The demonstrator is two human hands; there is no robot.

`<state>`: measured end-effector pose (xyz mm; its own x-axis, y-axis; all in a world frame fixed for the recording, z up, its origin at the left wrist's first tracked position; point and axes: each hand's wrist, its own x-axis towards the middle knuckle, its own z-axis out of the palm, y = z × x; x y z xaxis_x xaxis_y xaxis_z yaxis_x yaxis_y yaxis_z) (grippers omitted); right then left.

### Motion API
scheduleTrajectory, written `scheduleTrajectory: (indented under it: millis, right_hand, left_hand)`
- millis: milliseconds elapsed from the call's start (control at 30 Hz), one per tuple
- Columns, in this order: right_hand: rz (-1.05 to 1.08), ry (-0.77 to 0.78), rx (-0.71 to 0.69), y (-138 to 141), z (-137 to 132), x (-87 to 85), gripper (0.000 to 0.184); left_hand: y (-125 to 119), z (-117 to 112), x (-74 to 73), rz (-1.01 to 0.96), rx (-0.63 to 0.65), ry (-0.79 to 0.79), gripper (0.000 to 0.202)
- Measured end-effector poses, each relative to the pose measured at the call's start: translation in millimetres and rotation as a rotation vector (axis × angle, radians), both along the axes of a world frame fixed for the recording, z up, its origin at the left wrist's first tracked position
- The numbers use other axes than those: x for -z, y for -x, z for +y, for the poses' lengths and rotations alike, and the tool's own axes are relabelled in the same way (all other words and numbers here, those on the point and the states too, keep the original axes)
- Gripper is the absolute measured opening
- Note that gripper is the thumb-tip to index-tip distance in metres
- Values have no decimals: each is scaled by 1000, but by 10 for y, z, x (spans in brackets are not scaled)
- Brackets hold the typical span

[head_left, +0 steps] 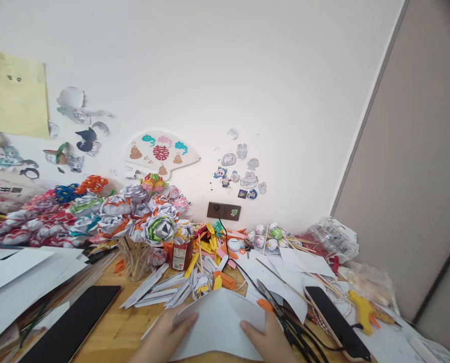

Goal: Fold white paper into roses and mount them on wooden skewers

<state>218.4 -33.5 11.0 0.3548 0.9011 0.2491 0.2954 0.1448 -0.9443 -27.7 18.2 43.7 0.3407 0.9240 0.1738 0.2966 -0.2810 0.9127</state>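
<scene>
A white sheet of paper (219, 322) with a crease down its middle is held up over the front of the wooden table. My left hand (168, 330) grips its left side, thumb on the near face. On its right side my right hand (266, 335) holds on the same way. The fingers behind the sheet are hidden. Just beyond the paper lie folded white paper strips (152, 290) and a small paper flower (202, 285). Black-handled scissors (291, 322) rest right beside my right hand.
A dark tablet (73, 322) lies left, next to stacked white sheets (16, 272). Many paper flowers (134, 212) stand at the back left. On the right are a phone (334, 320), its cable, a yellow glue gun (363, 312) and wooden sticks (281, 280). The wall (285, 91) rises behind.
</scene>
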Motion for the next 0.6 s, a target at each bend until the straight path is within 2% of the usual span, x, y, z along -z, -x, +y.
scheduleTrajectory:
  millis: [100, 200, 333, 400, 533, 600]
  right_hand:
    - [-107, 41, 41, 93, 8, 2, 42]
    - [-128, 32, 120, 212, -1, 1, 47]
    - [-288, -77, 8, 453, -41, -72, 31]
    - [-430, -139, 13, 628, -49, -123, 22]
    - [-730, -109, 38, 1024, -16, -172, 10]
    - [-806, -103, 43, 1180, 6, -174, 10]
  left_hand:
    - [-50, -6, 75, -45, -97, 63, 23]
    - [-95, -40, 129, -41, -111, 68, 26]
    - [-130, -111, 143, -53, -105, -5, 35]
    - [-138, -135, 153, -92, -90, -29, 39]
    - [-130, -161, 207, -134, 51, -18, 56]
    - [-118, -182, 226, -187, 69, 4, 68]
